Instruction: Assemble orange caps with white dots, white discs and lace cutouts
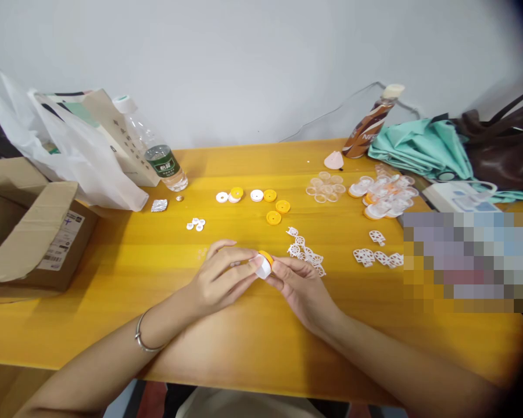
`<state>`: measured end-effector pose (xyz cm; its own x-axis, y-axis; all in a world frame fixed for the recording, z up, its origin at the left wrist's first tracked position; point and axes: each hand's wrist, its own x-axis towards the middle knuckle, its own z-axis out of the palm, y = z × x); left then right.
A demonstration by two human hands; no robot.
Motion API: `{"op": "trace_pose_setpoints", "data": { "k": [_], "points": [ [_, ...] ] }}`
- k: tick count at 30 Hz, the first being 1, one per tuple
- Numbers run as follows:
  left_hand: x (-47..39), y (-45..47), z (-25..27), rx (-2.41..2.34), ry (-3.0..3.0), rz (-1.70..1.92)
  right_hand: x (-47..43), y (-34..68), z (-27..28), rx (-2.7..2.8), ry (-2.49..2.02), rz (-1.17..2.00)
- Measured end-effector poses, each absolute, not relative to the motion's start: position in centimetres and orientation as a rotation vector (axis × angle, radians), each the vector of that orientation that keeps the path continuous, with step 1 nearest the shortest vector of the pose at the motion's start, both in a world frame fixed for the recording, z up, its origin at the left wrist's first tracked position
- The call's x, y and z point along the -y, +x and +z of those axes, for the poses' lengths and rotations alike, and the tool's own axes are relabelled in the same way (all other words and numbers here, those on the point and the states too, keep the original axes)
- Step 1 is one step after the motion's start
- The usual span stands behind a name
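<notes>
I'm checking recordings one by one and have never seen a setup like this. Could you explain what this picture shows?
There is no machine here: a person works with two bare hands. The single picture comes from a camera worn on the person's head, looking forward and down.

The left hand, with a bracelet on its wrist, and the right hand together hold a yellow-and-white round piece between their fingers.

On the table beyond them lie yellow discs, white discs and clear round pieces, plus white openwork pieces near the right hand. A cardboard box and a bottle with a green label stand at the picture's left. A blurred patch at the right hides whatever is there.
</notes>
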<state>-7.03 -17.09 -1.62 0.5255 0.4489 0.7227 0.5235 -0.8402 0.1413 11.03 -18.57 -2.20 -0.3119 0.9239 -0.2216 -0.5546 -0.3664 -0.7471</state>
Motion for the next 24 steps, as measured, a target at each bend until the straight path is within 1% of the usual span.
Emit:
{"op": "trace_pose_setpoints", "data": {
  "k": [3, 6, 9, 11, 13, 15, 18, 21, 24],
  "points": [
    [16.9, -7.1, -1.2, 0.849, -2.654, -1.21, 18.4, 10.9, -2.2, 0.568, -0.788, 1.937],
    [16.7, -7.3, -0.7, 0.786, -2.588, -1.276, 18.1, 11.0, -2.4, 0.49, -0.762, 2.0],
    [16.7, -7.6, -0.2, 0.598, -2.618, -1.279, 17.9, 11.0, -2.6, 0.441, -0.762, 2.035],
    [16.9, -7.5, -0.2, 0.418, -2.779, -1.086, 17.8, 11.1, -2.7, 0.407, -0.777, 2.047],
    [17.3, -7.2, -0.4, 0.314, -2.961, -0.752, 17.7, 11.1, -2.7, 0.373, -0.783, 2.047],
    [17.8, -6.7, -0.9, 0.334, -3.072, -0.451, 17.6, 11.2, -2.8, 0.359, -0.784, 2.043],
    [18.2, -6.2, -1.5, 0.437, -3.127, -0.246, 17.5, 11.2, -3.1, 0.376, -0.803, 2.043],
    [18.2, -6.2, -1.5, 0.504, -3.144, -0.23, 17.4, 11.2, -3.4, 0.401, -0.851, 2.024],
    [18.0, -6.6, -0.8, 0.509, -3.136, -0.447, 17.4, 11.1, -3.4, 0.44, -0.91, 1.989]
  ]
}}
